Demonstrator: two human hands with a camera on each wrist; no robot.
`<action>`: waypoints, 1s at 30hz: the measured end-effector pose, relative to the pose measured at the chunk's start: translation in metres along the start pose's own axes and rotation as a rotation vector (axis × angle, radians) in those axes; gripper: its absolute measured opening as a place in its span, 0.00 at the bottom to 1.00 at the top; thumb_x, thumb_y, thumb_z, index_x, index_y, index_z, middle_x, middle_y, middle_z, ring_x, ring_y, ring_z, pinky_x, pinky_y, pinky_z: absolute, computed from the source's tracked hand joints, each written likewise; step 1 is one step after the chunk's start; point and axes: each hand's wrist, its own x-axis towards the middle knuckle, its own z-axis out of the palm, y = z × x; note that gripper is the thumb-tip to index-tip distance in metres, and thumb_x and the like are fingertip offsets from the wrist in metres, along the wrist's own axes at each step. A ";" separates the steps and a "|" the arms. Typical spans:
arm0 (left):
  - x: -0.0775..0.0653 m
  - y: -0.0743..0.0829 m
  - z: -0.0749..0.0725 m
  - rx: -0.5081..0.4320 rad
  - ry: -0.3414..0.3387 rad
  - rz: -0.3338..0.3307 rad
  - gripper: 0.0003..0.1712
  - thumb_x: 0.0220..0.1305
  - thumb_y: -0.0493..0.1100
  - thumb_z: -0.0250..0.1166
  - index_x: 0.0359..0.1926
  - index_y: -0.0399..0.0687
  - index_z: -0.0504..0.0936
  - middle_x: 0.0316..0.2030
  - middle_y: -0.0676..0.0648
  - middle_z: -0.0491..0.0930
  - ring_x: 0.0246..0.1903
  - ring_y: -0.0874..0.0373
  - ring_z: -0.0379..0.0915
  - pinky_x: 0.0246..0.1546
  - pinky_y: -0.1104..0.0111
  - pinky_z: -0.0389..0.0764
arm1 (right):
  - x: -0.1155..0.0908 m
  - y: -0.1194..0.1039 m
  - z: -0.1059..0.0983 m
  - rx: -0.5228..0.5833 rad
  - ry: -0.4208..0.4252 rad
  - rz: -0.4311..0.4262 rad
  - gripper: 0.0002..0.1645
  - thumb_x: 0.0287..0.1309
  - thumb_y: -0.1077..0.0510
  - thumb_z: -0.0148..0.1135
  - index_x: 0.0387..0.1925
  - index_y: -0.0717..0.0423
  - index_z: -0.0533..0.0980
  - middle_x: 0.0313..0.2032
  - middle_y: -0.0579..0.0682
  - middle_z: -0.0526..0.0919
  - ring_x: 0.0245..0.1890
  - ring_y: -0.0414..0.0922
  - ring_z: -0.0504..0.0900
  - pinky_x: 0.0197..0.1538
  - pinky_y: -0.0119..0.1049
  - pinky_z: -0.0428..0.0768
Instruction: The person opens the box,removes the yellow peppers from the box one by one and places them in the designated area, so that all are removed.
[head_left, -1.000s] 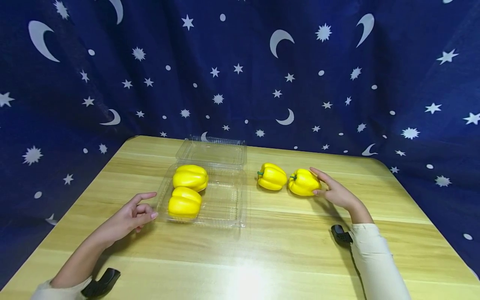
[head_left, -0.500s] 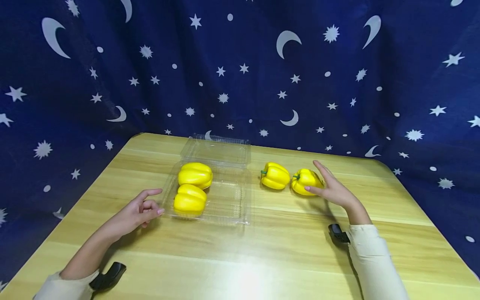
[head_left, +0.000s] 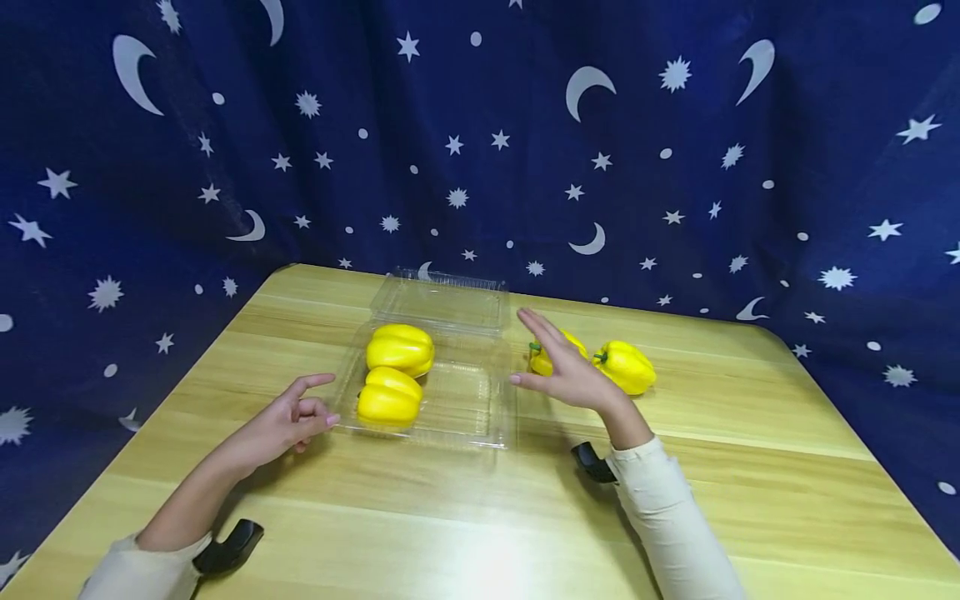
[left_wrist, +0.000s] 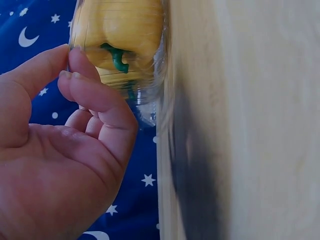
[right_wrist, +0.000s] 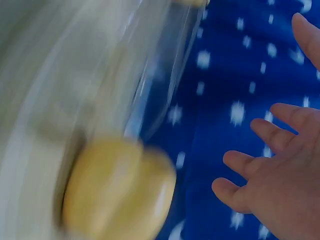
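Note:
Two yellow bell peppers (head_left: 400,350) lie in the left half of a clear plastic clamshell box (head_left: 462,433), whose lid (head_left: 450,305) is folded back. My left hand (head_left: 273,425) is at the box's left edge, index finger and thumb extended at the rim, the other fingers bent. In the left wrist view a green-stemmed pepper (left_wrist: 120,30) shows through the plastic beside the fingertips. My right hand (head_left: 573,375) hovers right of the box, fingers spread, holding nothing. It partly hides one loose yellow pepper (head_left: 576,342); another loose pepper (head_left: 628,367) lies farther right.
The peppers and box stand on a wooden table (head_left: 420,517). A dark blue curtain (head_left: 510,200) with moons and stars hangs behind it. Black wrist devices (head_left: 232,546) sit at both cuffs.
My right hand has left the rightmost pepper and moved left, past the other loose pepper, toward the box. My left hand stays at the box's edge. The head view has shifted slightly.

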 end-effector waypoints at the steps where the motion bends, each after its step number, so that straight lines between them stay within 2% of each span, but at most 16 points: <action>1: 0.000 0.000 0.000 -0.006 -0.003 -0.002 0.40 0.63 0.41 0.57 0.67 0.38 0.43 0.28 0.45 0.71 0.18 0.62 0.60 0.19 0.70 0.68 | 0.004 -0.008 0.007 0.010 -0.014 -0.018 0.52 0.53 0.51 0.64 0.71 0.49 0.43 0.71 0.51 0.41 0.70 0.53 0.41 0.66 0.58 0.48; 6: 0.002 0.000 0.003 -0.021 -0.026 -0.010 0.41 0.63 0.41 0.57 0.67 0.38 0.41 0.27 0.46 0.70 0.18 0.63 0.60 0.20 0.70 0.68 | 0.021 -0.037 0.036 0.028 -0.091 -0.069 0.52 0.52 0.48 0.64 0.70 0.49 0.44 0.71 0.52 0.43 0.70 0.53 0.44 0.66 0.56 0.51; 12: 0.001 0.001 0.003 -0.018 -0.025 -0.025 0.41 0.63 0.41 0.57 0.67 0.38 0.41 0.28 0.46 0.71 0.19 0.63 0.60 0.20 0.71 0.68 | 0.031 -0.063 0.058 0.071 -0.218 -0.020 0.53 0.52 0.44 0.63 0.71 0.45 0.42 0.70 0.53 0.44 0.70 0.51 0.46 0.66 0.51 0.54; 17: 0.001 0.003 0.003 -0.017 -0.028 -0.027 0.42 0.63 0.41 0.57 0.67 0.37 0.41 0.28 0.46 0.71 0.19 0.63 0.60 0.21 0.71 0.68 | 0.036 -0.076 0.072 0.074 -0.294 0.002 0.52 0.54 0.44 0.61 0.71 0.45 0.42 0.69 0.56 0.48 0.69 0.51 0.51 0.67 0.49 0.55; 19: 0.001 0.003 0.003 -0.016 -0.027 -0.025 0.42 0.63 0.41 0.57 0.67 0.37 0.40 0.28 0.46 0.71 0.19 0.63 0.60 0.21 0.71 0.67 | 0.038 -0.078 0.078 0.067 -0.300 -0.003 0.51 0.54 0.44 0.61 0.71 0.47 0.43 0.68 0.56 0.52 0.67 0.51 0.55 0.66 0.47 0.57; 22: 0.001 0.003 0.003 -0.013 -0.024 -0.027 0.42 0.63 0.41 0.57 0.67 0.37 0.41 0.28 0.45 0.71 0.20 0.63 0.60 0.21 0.71 0.68 | 0.041 -0.080 0.085 0.051 -0.297 -0.003 0.51 0.53 0.45 0.62 0.70 0.49 0.44 0.67 0.57 0.54 0.66 0.50 0.57 0.66 0.45 0.58; 30: 0.000 0.004 0.002 -0.017 -0.031 -0.037 0.42 0.62 0.42 0.58 0.67 0.38 0.41 0.28 0.46 0.70 0.20 0.63 0.60 0.21 0.71 0.68 | 0.046 -0.081 0.100 0.029 -0.295 0.044 0.50 0.54 0.44 0.61 0.70 0.50 0.46 0.67 0.59 0.53 0.64 0.51 0.61 0.65 0.45 0.60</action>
